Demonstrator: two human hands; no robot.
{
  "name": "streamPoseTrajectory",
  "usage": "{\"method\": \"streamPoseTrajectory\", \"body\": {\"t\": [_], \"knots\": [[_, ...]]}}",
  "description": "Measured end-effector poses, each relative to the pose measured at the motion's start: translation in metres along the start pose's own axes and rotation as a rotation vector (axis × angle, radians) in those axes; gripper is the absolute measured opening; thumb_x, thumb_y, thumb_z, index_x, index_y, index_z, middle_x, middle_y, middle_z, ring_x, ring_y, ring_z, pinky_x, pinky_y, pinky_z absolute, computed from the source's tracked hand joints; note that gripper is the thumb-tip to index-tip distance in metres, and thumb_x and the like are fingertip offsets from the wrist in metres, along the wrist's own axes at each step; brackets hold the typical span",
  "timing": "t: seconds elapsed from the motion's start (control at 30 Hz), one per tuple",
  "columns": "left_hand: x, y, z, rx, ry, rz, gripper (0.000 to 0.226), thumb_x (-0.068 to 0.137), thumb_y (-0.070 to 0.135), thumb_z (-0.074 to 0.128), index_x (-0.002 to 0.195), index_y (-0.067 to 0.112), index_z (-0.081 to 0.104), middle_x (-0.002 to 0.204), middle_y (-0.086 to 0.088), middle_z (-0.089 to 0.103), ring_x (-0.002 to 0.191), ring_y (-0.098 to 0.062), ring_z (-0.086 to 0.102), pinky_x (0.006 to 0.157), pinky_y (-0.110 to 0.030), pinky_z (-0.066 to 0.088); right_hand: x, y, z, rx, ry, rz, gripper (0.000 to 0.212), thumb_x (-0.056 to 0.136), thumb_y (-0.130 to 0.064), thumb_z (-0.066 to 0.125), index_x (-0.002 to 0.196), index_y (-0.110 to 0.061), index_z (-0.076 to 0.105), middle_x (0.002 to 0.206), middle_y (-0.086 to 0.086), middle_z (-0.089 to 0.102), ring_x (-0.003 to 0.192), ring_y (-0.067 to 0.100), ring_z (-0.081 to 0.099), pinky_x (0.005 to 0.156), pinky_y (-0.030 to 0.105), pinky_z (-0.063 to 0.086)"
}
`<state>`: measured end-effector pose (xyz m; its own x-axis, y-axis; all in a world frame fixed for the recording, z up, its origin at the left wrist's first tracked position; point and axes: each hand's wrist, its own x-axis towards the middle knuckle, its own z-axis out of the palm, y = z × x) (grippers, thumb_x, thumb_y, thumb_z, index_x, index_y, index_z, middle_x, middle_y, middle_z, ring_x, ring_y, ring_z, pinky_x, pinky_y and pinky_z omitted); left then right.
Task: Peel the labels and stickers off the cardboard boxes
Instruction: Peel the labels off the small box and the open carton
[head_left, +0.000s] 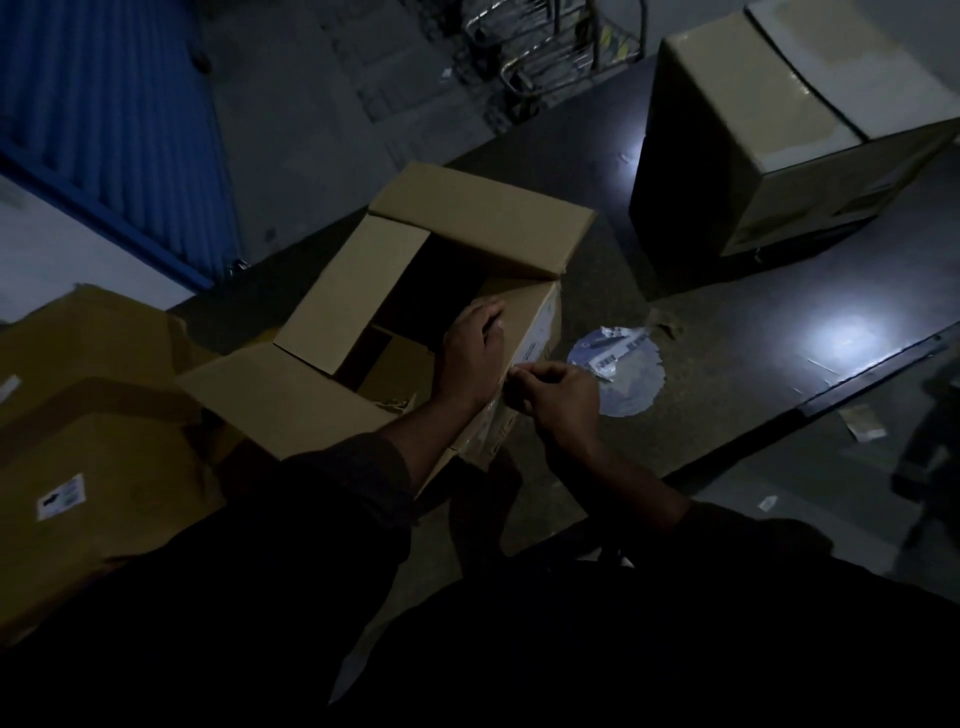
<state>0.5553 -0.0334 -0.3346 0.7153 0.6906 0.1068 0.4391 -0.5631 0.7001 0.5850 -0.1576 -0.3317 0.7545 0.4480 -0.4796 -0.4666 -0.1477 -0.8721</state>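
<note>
Fingertips of our right hand (553, 392) pinch a label edge (511, 370) on the open box (363, 291). Our left hand (475, 353) presses flat on its side. Peeled labels (618, 364) lie just beside it on the dark floor (779, 322). More boxes (88, 441) crowd our left; another box (769, 119) stands well apart. Blue shutter (114, 114) stands behind. Floor opens rightward.
</note>
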Motion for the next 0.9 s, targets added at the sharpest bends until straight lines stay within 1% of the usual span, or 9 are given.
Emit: {"method": "streamPoseTrajectory", "body": {"t": [0.1, 0.23, 0.33, 0.43, 0.53, 0.67, 0.8, 0.87, 0.9], "knots": [[-0.001, 0.001, -0.001, 0.033, -0.005, 0.022, 0.034, 0.099, 0.011, 0.047, 0.129, 0.006, 0.062, 0.136, -0.008, 0.058, 0.126, -0.016, 0.05, 0.102, -0.015, 0.032, -0.001, -0.003, -0.001, -0.074, -0.01, -0.065, 0.012, 0.083, -0.008, 0.071, 0.072, -0.006, 0.075, 0.071, 0.012, 0.074, 0.073, 0.03, 0.073, 0.075, 0.047, 0.062], [0.0, 0.0, 0.0, 0.026, 0.0, 0.02, 0.034, 0.1, 0.012, 0.047, 0.131, 0.008, 0.06, 0.141, -0.007, 0.054, 0.13, -0.016, 0.047, 0.108, -0.025, 0.036, 0.002, -0.007, -0.004, -0.142, -0.065, -0.096, 0.018, 0.085, -0.009, 0.067, 0.069, -0.008, 0.074, 0.069, 0.01, 0.073, 0.073, 0.029, 0.073, 0.075, 0.05, 0.061], [0.001, -0.001, 0.0, 0.018, -0.003, 0.006, 0.035, 0.1, 0.013, 0.047, 0.133, 0.009, 0.058, 0.146, -0.005, 0.048, 0.134, -0.015, 0.043, 0.11, -0.027, 0.035, 0.004, -0.007, -0.003, -0.213, -0.1, -0.131, 0.021, 0.084, -0.01, 0.064, 0.065, -0.015, 0.072, 0.069, 0.008, 0.073, 0.071, 0.027, 0.073, 0.074, 0.053, 0.06], [0.0, -0.001, -0.001, 0.013, -0.016, 0.008, 0.036, 0.1, 0.011, 0.048, 0.134, 0.007, 0.057, 0.147, -0.006, 0.046, 0.134, -0.015, 0.043, 0.107, -0.02, 0.032, 0.005, -0.005, 0.003, -0.306, -0.081, -0.193, 0.015, 0.077, -0.023, 0.061, 0.066, -0.015, 0.068, 0.068, 0.004, 0.072, 0.067, 0.022, 0.071, 0.069, 0.052, 0.059], [0.0, -0.001, -0.002, 0.02, -0.021, 0.007, 0.036, 0.099, 0.011, 0.048, 0.134, 0.007, 0.057, 0.146, -0.007, 0.047, 0.134, -0.015, 0.043, 0.105, -0.017, 0.03, 0.007, -0.003, 0.006, -0.374, -0.079, -0.238, 0.015, 0.076, -0.031, 0.061, 0.074, -0.017, 0.063, 0.072, 0.002, 0.069, 0.07, 0.02, 0.068, 0.07, 0.049, 0.057], [0.001, -0.001, -0.002, 0.032, -0.02, 0.017, 0.035, 0.099, 0.011, 0.049, 0.132, 0.007, 0.059, 0.144, -0.007, 0.048, 0.133, -0.016, 0.044, 0.108, -0.022, 0.033, 0.005, -0.002, 0.006, -0.406, -0.064, -0.31, 0.009, 0.082, -0.02, 0.063, 0.075, -0.015, 0.059, 0.071, 0.001, 0.065, 0.068, 0.019, 0.063, 0.063, 0.038, 0.049], [-0.001, 0.0, -0.002, 0.033, -0.007, 0.011, 0.036, 0.099, 0.013, 0.049, 0.133, 0.008, 0.058, 0.144, -0.006, 0.048, 0.133, -0.014, 0.043, 0.109, -0.023, 0.034, 0.012, 0.006, -0.003, -0.378, -0.025, -0.202, 0.019, 0.088, -0.017, 0.06, 0.069, -0.016, 0.055, 0.07, 0.003, 0.062, 0.064, 0.018, 0.058, 0.062, 0.034, 0.045], [-0.001, 0.001, -0.001, 0.029, -0.002, 0.004, 0.035, 0.099, 0.013, 0.049, 0.133, 0.008, 0.058, 0.144, -0.006, 0.048, 0.133, -0.015, 0.044, 0.11, -0.026, 0.036, 0.014, 0.012, -0.009, -0.385, 0.004, -0.178, 0.016, 0.089, -0.019, 0.061, 0.074, -0.014, 0.059, 0.074, 0.003, 0.066, 0.068, 0.017, 0.062, 0.065, 0.036, 0.049], [-0.001, 0.0, -0.001, 0.032, 0.002, -0.001, 0.035, 0.099, 0.013, 0.049, 0.133, 0.008, 0.058, 0.144, -0.006, 0.048, 0.133, -0.014, 0.043, 0.109, -0.024, 0.035, 0.012, 0.013, -0.009, -0.371, 0.0, -0.174, 0.012, 0.09, -0.019, 0.061, 0.078, -0.015, 0.062, 0.077, 0.001, 0.068, 0.072, 0.016, 0.065, 0.068, 0.037, 0.052]]}}
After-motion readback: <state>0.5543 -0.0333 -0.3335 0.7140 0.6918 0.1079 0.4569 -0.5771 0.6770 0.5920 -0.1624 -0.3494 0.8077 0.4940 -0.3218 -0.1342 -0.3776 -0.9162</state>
